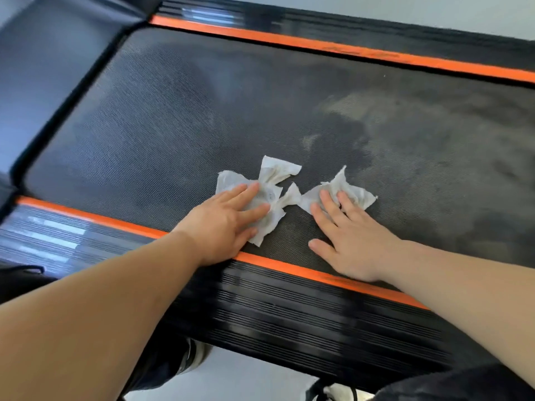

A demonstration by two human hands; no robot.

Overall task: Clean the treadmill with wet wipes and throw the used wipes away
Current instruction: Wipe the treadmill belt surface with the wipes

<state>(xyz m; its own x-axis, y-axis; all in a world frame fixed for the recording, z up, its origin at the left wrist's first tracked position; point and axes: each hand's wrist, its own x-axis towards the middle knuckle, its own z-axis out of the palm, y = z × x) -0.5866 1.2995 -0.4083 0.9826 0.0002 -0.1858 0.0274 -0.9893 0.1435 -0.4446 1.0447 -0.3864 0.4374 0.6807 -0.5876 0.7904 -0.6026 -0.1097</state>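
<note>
The treadmill's black textured belt fills the view, with dusty grey smears on its right part. My left hand lies flat, fingers spread, pressing a crumpled, dirty white wipe onto the belt. My right hand lies flat beside it, its fingertips pressing a second soiled wipe. The two wipes nearly touch in the middle. Neither wipe is gripped; both are held down under the fingers.
Orange stripes border the belt on the near side and the far side. The near ribbed black side rail lies under my forearms. A black motor cover stands at the left. My shoes show on the pale floor below.
</note>
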